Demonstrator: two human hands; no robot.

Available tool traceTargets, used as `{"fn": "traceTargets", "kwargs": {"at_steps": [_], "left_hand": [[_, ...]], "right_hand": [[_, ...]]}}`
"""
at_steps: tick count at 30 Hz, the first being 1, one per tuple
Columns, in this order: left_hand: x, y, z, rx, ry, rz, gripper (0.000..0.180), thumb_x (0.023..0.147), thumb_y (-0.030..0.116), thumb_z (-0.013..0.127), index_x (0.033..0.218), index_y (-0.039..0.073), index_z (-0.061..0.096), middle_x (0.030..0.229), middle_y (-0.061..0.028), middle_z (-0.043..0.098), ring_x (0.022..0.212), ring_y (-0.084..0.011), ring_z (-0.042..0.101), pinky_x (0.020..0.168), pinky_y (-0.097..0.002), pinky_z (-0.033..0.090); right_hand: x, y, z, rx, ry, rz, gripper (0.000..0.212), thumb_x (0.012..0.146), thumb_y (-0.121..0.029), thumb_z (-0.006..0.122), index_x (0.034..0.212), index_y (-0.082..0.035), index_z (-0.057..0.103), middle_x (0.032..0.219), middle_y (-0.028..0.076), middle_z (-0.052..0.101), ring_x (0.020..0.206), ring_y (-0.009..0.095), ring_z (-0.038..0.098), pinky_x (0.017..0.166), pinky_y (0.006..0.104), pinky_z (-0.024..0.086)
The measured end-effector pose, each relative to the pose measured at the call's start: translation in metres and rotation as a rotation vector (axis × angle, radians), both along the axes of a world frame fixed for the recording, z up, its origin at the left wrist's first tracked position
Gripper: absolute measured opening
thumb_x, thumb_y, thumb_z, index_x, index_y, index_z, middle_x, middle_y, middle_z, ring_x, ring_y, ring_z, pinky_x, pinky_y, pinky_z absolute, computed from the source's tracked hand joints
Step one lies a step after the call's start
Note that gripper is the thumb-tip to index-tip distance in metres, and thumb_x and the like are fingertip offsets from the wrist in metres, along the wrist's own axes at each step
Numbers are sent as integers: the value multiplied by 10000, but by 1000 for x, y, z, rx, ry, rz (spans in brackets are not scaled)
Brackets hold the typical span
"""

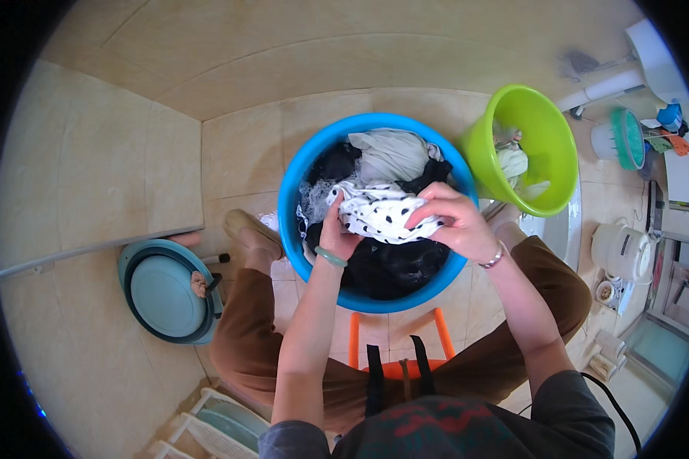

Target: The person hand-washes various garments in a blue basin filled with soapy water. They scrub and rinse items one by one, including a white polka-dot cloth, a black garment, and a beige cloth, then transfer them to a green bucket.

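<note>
A round blue basin sits on the tiled floor between my knees, filled with dark and light wet clothes and some suds. Both hands grip a white cloth with black spots over the middle of the basin. My left hand, with a green bangle on its wrist, pinches the cloth's left end. My right hand, wearing a thin bracelet, is bunched over the cloth's right side. A grey-white garment lies at the far side of the basin.
A lime-green bucket with pale clothes stands to the right of the basin. A folded teal basin leans at my left. An orange stool is under me. White containers and racks crowd the right edge.
</note>
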State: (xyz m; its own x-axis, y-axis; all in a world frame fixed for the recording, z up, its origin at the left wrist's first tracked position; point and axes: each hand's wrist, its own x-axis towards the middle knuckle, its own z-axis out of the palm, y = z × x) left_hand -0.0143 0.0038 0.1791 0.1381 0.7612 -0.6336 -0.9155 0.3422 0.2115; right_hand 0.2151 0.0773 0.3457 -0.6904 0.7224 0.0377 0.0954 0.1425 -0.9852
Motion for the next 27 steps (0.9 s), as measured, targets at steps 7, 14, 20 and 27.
{"fn": "traceTargets", "kwargs": {"at_steps": [7,14,20,27], "left_hand": [[-18,-10,-55,189,1083,-105,672,784,41,731,1387,176,466,1162,-65,621,1024,-182,617,872,-318,505],[14,2,-69,18,1770,-627,651,850,108,638,1415,290,373,1320,-292,437,1154,-476,502,931,-474,463],[13,26,-135,-202,1856,-1384,310,877,127,561,1180,117,623,1140,-198,629,1062,-376,610,886,-430,506],[2,45,-154,-75,1698,-1518,344,936,261,473,1165,63,639,1214,-131,627,1114,-301,606,908,-420,504]], "right_hand": [[-26,-28,-155,212,-447,-181,663,710,-188,742,1326,-227,499,1324,127,442,1182,343,459,1011,423,398],[-59,-30,-234,289,-860,22,493,793,-307,712,1254,-258,546,1354,71,406,1065,401,491,865,520,467],[-76,-10,-310,112,-867,201,341,878,-188,549,1214,-138,582,1130,225,601,1054,377,584,885,465,487],[-80,2,-342,-15,-1043,386,375,870,-316,548,1131,-69,653,1106,186,650,1028,355,610,904,434,473]]}}
